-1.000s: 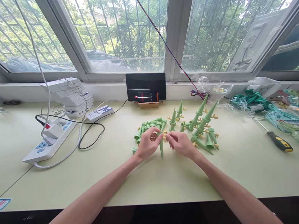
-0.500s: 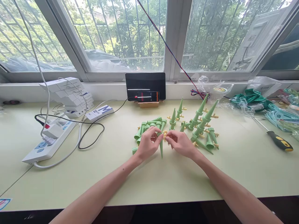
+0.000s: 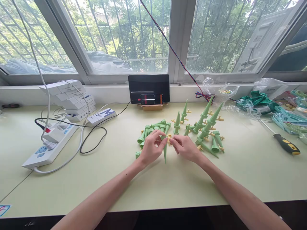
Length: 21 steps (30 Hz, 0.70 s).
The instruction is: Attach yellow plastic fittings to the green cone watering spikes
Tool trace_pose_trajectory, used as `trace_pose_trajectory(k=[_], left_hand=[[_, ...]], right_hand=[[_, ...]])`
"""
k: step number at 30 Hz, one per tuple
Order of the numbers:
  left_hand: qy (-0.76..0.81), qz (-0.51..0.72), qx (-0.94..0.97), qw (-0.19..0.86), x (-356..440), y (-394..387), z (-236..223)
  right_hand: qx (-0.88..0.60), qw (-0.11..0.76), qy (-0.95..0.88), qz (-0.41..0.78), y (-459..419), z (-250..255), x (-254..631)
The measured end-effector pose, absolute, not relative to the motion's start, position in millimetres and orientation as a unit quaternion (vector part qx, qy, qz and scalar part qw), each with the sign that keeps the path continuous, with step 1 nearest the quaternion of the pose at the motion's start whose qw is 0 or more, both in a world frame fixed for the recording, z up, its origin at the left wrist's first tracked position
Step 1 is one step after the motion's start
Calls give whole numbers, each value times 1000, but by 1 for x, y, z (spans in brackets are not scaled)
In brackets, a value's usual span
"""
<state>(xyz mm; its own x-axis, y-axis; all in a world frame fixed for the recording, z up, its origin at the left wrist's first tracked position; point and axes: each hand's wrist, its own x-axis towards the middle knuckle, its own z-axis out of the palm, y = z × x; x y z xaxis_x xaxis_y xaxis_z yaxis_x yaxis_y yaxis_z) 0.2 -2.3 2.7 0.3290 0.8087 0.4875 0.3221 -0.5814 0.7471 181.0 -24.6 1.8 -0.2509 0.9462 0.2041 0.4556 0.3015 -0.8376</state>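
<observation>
My left hand (image 3: 153,147) is closed around the top of a green plastic watering spike (image 3: 165,154), whose pointed end hangs down toward me. A small yellow valve (image 3: 169,138) sits at the spike's right side, between my two hands. Thumb and fingertips of my right hand (image 3: 183,147) pinch this valve; my fingers partly cover it. Behind my left hand lies a pile of green spikes (image 3: 157,124). Right of my right hand are several spikes with yellow valves (image 3: 212,119), some standing point up and some lying down.
A black tablet (image 3: 148,83) and a phone (image 3: 152,99) lean against the sill. At the left are a power strip (image 3: 35,158), cables and stacked white boxes (image 3: 72,99). A screwdriver (image 3: 286,144) and plastic bags (image 3: 271,88) lie at the right.
Hands and spike stay in nearly the same place. My right fingers have shifted slightly at the yellow valve, which shows a little more now.
</observation>
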Motion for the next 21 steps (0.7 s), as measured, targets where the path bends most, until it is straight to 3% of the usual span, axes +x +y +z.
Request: trace_pose_trajectory(k=[21], left_hand=[[382, 436, 769, 269, 1, -4, 3]], right_hand=[[-483, 385, -717, 323, -26, 3, 180]])
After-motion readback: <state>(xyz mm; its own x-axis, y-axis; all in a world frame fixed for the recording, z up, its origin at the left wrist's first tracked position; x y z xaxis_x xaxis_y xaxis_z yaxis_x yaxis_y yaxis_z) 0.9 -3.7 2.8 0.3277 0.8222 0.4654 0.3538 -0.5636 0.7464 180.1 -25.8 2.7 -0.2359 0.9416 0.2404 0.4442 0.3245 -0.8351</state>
